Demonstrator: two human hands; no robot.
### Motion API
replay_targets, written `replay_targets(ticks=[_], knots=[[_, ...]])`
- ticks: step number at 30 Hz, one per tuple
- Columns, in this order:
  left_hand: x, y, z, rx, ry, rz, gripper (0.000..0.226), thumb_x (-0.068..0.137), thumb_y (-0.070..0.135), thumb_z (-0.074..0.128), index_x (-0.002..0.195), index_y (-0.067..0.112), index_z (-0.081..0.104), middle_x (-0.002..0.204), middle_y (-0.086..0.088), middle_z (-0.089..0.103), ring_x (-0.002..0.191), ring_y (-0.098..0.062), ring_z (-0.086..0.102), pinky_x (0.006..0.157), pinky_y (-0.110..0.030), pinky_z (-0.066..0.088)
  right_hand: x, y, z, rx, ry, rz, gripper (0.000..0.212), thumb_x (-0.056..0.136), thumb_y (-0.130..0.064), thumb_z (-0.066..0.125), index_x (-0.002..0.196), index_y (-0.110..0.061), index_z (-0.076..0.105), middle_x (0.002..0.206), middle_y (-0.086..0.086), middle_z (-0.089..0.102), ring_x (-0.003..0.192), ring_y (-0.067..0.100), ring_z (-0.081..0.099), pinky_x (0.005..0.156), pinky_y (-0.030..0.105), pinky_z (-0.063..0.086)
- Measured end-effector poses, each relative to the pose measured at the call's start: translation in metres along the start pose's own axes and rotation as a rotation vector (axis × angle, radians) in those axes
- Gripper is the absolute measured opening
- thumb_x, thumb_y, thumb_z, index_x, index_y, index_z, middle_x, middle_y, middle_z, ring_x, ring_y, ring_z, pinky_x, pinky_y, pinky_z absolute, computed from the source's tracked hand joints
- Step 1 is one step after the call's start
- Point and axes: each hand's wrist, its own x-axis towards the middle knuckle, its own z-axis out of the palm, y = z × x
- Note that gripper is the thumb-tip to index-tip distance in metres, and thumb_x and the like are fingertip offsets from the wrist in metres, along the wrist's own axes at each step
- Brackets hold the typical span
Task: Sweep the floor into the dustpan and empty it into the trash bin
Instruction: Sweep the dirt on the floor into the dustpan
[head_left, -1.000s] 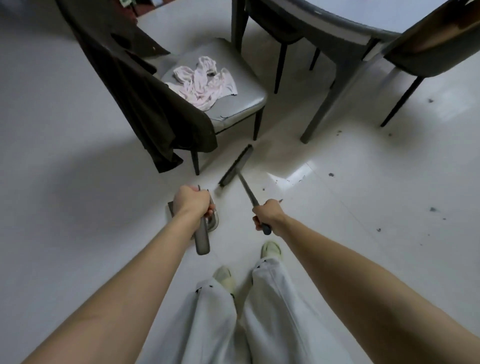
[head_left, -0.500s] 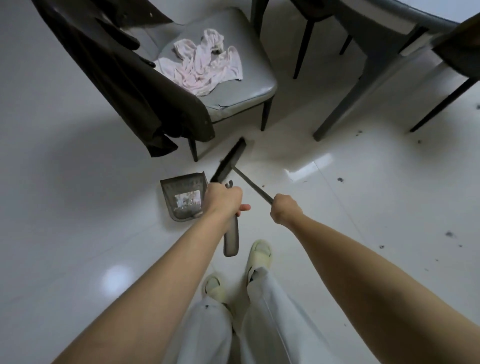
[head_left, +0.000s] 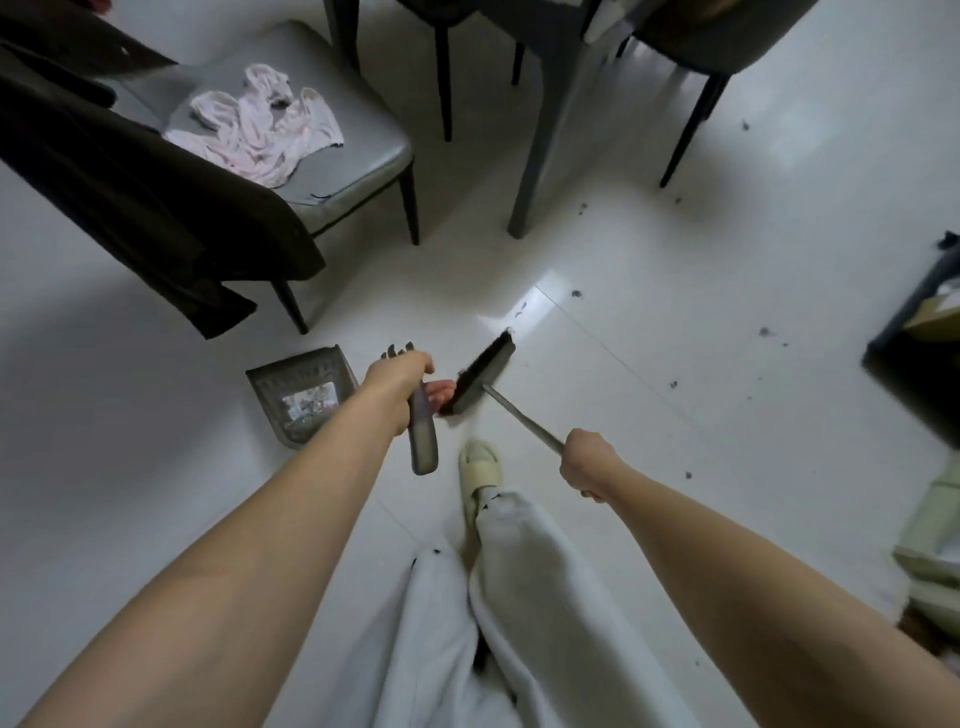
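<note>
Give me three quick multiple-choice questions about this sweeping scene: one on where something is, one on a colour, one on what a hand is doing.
1. Where does the pink cloth lie?
A. on the chair seat
B. on the floor
C. in the dustpan

2. What colour is the floor?
A. brown
B. white
C. blue

3. What is the right hand doing?
A. hanging open
B. pressing flat on the table
C. gripping the broom handle

Answers: 1 A, the cloth sits crumpled on the grey chair seat. 2 B, the glossy tiles are white with dark specks. 3 C, its fingers curl round the broom handle, while the left hand holds the dustpan handle.
</note>
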Motion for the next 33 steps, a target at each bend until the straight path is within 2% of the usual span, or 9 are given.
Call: replay_targets(ticks=[4, 6, 9, 12, 15, 17, 22, 27, 33], knots=[[-0.008, -0.032, 0.007, 0.031, 0.043, 0.073, 0.006, 0.092, -0.001, 0.042, 0.096, 0.001, 0.046, 0.072, -0.011, 0.053, 0.047, -0.02, 0.061, 0.034, -0.019, 0.046, -0.04, 0.052, 0.02, -0.001, -0.005, 0.072, 0.027, 0.089, 0.0, 0.036, 0.112, -0.002, 0.052, 0.072, 0.005, 0.042, 0.056, 0.02, 0.052, 0.045, 0.028, 0.042], [-0.015, -0.042, 0.008, 0.068, 0.132, 0.157, 0.011, 0.089, -0.002, 0.039, 0.092, 0.003, 0.048, 0.064, -0.009, 0.048, 0.035, -0.015, 0.051, 0.033, -0.013, 0.035, -0.056, 0.067, 0.021, -0.009, 0.004, 0.086, 0.021, 0.089, 0.001, 0.038, 0.104, -0.005, 0.051, 0.072, 0.005, 0.043, 0.052, 0.018, 0.049, 0.041, 0.026, 0.04], [-0.024, -0.051, 0.006, 0.144, 0.242, 0.246, 0.01, 0.086, 0.003, 0.04, 0.087, 0.003, 0.05, 0.058, -0.01, 0.045, 0.04, -0.017, 0.037, 0.037, -0.018, 0.029, -0.073, 0.079, 0.026, -0.032, 0.021, 0.084, 0.015, 0.091, 0.0, 0.04, 0.1, -0.006, 0.049, 0.07, 0.004, 0.04, 0.052, 0.016, 0.044, 0.041, 0.025, 0.035], [-0.035, -0.057, -0.001, 0.164, 0.302, 0.298, 0.011, 0.087, 0.001, 0.041, 0.08, 0.003, 0.049, 0.058, -0.011, 0.045, 0.04, -0.019, 0.038, 0.041, -0.021, 0.029, -0.078, 0.081, 0.037, -0.042, 0.047, 0.039, 0.023, 0.093, -0.003, 0.04, 0.112, -0.002, 0.053, 0.074, 0.003, 0.041, 0.061, 0.018, 0.048, 0.045, 0.025, 0.039], [-0.038, -0.065, -0.005, 0.217, 0.333, 0.325, 0.014, 0.087, -0.001, 0.04, 0.077, 0.005, 0.047, 0.06, -0.01, 0.043, 0.038, -0.02, 0.039, 0.046, -0.023, 0.031, -0.065, 0.071, 0.049, -0.059, 0.073, -0.043, 0.026, 0.093, -0.006, 0.04, 0.114, -0.002, 0.055, 0.098, 0.011, 0.057, 0.078, 0.025, 0.054, 0.061, 0.03, 0.044], [-0.035, -0.074, -0.003, 0.27, 0.336, 0.347, 0.009, 0.086, 0.0, 0.041, 0.085, 0.004, 0.049, 0.059, -0.01, 0.045, 0.044, -0.021, 0.039, 0.047, -0.023, 0.033, -0.052, 0.065, 0.057, -0.086, 0.072, -0.098, 0.028, 0.093, -0.006, 0.039, 0.115, -0.003, 0.056, 0.108, 0.013, 0.059, 0.087, 0.028, 0.058, 0.066, 0.03, 0.043], [-0.029, -0.098, 0.018, 0.33, 0.334, 0.371, 0.036, 0.079, 0.005, 0.044, 0.112, -0.002, 0.058, 0.081, -0.02, 0.06, 0.054, -0.024, 0.048, 0.053, -0.025, 0.039, -0.03, 0.087, 0.07, -0.215, 0.069, -0.149, 0.037, 0.091, -0.002, 0.036, 0.121, -0.01, 0.056, 0.096, 0.008, 0.055, 0.079, 0.023, 0.051, 0.067, 0.031, 0.046], [-0.048, -0.114, 0.057, 0.391, 0.327, 0.366, 0.012, 0.079, 0.003, 0.044, 0.083, 0.003, 0.055, 0.053, -0.009, 0.053, 0.051, -0.024, 0.048, 0.061, -0.028, 0.042, -0.026, 0.155, 0.059, -0.21, 0.078, -0.079, 0.036, 0.092, -0.004, 0.036, 0.122, -0.011, 0.056, 0.09, 0.004, 0.05, 0.08, 0.022, 0.052, 0.068, 0.031, 0.046], [-0.084, -0.138, 0.116, 0.353, 0.334, 0.374, 0.013, 0.081, -0.003, 0.041, 0.073, 0.005, 0.048, 0.035, -0.003, 0.046, 0.027, -0.015, 0.042, 0.045, -0.019, 0.033, -0.043, 0.262, 0.037, -0.183, 0.079, 0.056, 0.035, 0.094, -0.003, 0.039, 0.126, -0.007, 0.051, 0.102, 0.008, 0.054, 0.093, 0.024, 0.057, 0.077, 0.031, 0.048]])
